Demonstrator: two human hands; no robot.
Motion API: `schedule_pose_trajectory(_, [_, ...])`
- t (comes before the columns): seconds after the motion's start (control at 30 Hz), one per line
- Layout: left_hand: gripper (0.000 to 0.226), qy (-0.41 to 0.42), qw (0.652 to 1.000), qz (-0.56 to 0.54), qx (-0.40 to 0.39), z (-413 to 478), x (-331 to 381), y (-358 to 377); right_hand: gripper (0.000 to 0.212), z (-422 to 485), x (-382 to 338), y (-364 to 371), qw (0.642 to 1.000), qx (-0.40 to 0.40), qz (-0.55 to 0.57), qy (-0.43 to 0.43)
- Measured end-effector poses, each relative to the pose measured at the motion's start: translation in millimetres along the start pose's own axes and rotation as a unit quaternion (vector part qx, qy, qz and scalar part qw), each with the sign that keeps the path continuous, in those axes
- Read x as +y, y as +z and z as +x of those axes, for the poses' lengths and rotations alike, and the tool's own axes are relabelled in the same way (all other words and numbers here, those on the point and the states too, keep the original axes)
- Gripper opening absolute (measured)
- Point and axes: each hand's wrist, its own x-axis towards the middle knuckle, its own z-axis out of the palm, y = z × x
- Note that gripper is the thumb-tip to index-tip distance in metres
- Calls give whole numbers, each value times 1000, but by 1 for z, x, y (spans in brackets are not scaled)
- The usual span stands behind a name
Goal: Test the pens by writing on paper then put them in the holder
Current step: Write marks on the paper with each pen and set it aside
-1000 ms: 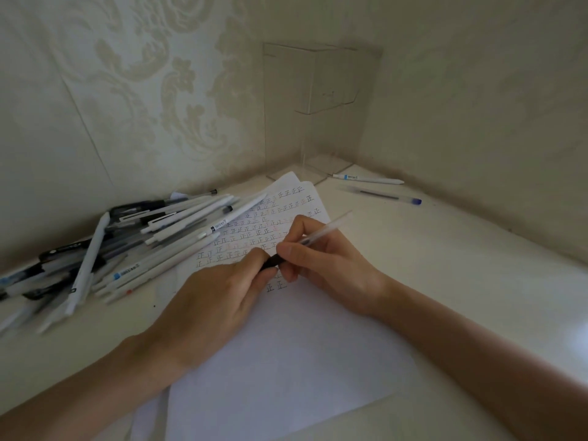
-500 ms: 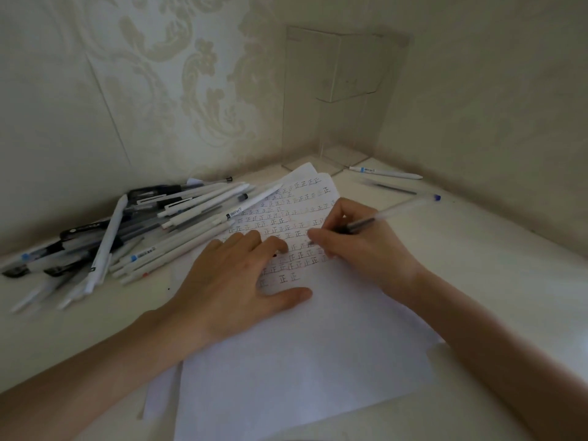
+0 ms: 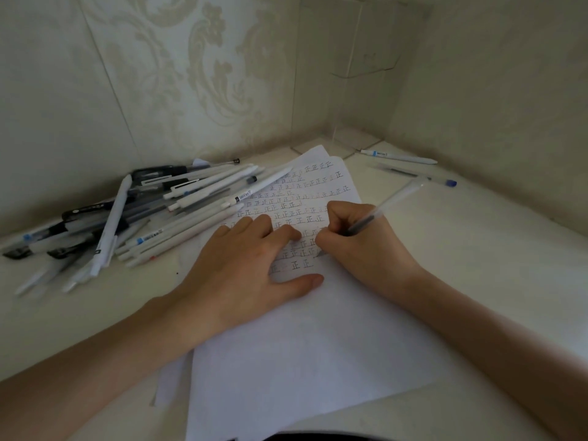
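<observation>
A white sheet of paper (image 3: 318, 345) lies on the table, its upper half filled with rows of small written characters. My right hand (image 3: 362, 240) grips a clear pen (image 3: 391, 202) with a dark grip, tip down on the paper near the lower rows. My left hand (image 3: 251, 265) presses flat on the sheet just left of the tip, fingers spread. A clear acrylic holder (image 3: 359, 65) stands in the far corner against the wall. A pile of pens (image 3: 133, 218), white and black, lies to the left.
Two pens lie near the holder at the right: a white pen (image 3: 397, 157) and a clear pen with a blue cap (image 3: 423, 178). Patterned walls close in the back and right. A second sheet's edge (image 3: 168, 386) shows under the paper.
A second ago both hands held the pen, the left at its dark end. The left hand has since let go and laid flat on the paper; the right hand lowered the tip to the sheet.
</observation>
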Motion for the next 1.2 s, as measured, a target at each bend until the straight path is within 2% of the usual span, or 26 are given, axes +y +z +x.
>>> schedule_pose_trajectory(0.87, [79, -4, 1000, 9, 3, -1, 1, -1, 35, -1, -1, -2, 1000, -24, -11, 5])
schedule_pose_trajectory(1.1, [81, 3, 1000, -7, 2, -1, 0, 0, 35, -3, -2, -2, 999, -30, -21, 15])
schedule_pose_trajectory(1.2, [74, 17, 999, -36, 13, -2, 0, 2, 37, -3, -2, -2, 1000, -18, -13, 18])
